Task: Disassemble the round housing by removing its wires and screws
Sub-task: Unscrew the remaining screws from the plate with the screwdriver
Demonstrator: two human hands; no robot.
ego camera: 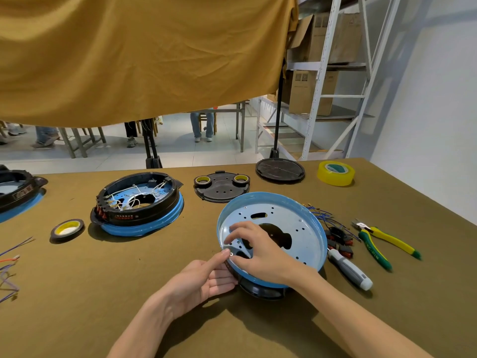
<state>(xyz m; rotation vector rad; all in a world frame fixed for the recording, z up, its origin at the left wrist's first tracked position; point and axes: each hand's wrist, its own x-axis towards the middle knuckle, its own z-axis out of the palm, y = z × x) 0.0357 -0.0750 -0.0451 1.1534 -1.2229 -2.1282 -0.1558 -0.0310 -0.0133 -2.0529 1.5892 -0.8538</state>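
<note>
Left hand point(204, 277) palm-up at housing's near-left edge, index fingertip touching rim, grip loose, holding nothing. Right hand point(254, 250) just right of it, inside round housing point(291, 218), fingers curled; looks like pinching tiny ring at rim, can't tell for sure. Housing tilted on tabletop point(77, 293). Further right: screwdriver point(349, 270), pliers point(382, 241).

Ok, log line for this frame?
left hand: steadies round blue metal housing rim | right hand: inside it | grey-handled screwdriver: idle
</note>
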